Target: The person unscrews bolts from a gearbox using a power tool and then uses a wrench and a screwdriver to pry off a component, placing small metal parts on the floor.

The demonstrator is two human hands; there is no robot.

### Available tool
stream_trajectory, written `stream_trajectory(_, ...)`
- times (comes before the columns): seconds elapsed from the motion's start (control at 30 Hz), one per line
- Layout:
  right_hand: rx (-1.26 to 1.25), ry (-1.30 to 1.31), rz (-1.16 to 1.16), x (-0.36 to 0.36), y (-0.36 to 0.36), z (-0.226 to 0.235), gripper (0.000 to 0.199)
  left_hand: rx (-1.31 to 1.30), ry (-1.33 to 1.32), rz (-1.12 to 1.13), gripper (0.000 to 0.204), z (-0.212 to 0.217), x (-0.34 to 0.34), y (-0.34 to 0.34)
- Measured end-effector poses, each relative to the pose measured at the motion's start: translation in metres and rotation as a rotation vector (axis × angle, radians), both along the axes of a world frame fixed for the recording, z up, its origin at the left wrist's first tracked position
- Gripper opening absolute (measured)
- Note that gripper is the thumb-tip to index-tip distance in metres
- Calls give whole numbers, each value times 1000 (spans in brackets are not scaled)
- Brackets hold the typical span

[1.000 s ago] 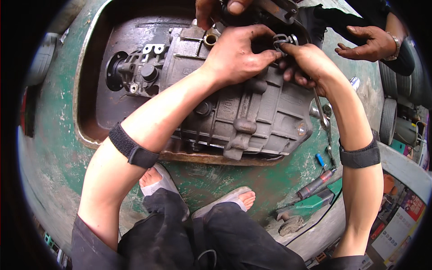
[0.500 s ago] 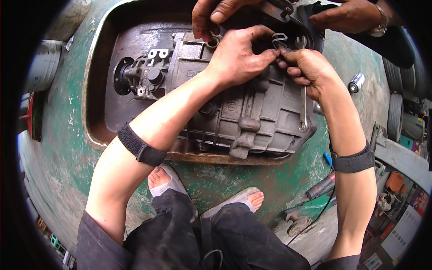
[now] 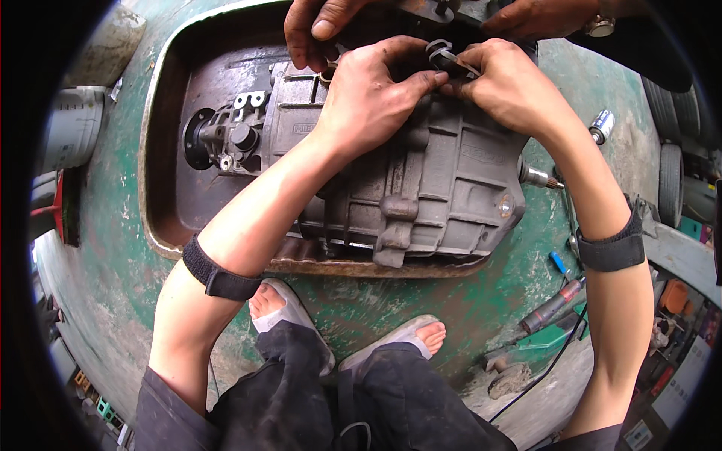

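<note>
A grey cast-metal gearbox housing [image 3: 421, 188] lies on its side in a rusty recessed tray [image 3: 169, 188] of a green workbench. My left hand [image 3: 372, 94] and my right hand [image 3: 500, 86] meet at the housing's top edge, both pinching a small dark metal ring-shaped part [image 3: 444, 56]. My left fingertips touch it from the left, my right fingers grip it from the right. Another person's hands [image 3: 316, 30] reach in from the top, one on the housing beside my left hand, the other [image 3: 541, 16] above my right hand.
A green worn bench top [image 3: 113, 263] surrounds the tray. A power tool [image 3: 553, 304], a blue-handled tool [image 3: 558, 263] and a cable lie at the right. A small silver cylinder [image 3: 602, 124] rests at the upper right. A grey canister [image 3: 71, 128] stands at the left. My sandalled feet [image 3: 286, 316] are below.
The view has shifted so the gearbox sits lower and more central. My hands stay together on the small part. The other person's hands have moved closer over the housing's top.
</note>
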State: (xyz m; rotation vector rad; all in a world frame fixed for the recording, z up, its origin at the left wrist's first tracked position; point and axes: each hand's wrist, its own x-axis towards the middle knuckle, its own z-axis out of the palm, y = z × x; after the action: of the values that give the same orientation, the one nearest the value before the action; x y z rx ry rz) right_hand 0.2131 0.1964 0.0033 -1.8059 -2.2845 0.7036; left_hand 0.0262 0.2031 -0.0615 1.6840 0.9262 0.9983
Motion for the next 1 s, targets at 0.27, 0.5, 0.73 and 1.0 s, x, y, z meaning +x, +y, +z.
stream_trajectory(0.27,407,15,-118,-16,-25,-22,22,-94,120,-104,30,5,-3,11)
stream_trajectory(0.5,101,4,-3,-4,-4,5,34,-16,165,-90,36,2,-6,11)
stream_trajectory(0.73,134,-38,-151,-15,-12,-2,23,-112,102,-173,39,0,-6,15)
stream_trajectory(1.0,176,16,-164,-8,-20,-9,31,-49,263,-169,40,10,2,14)
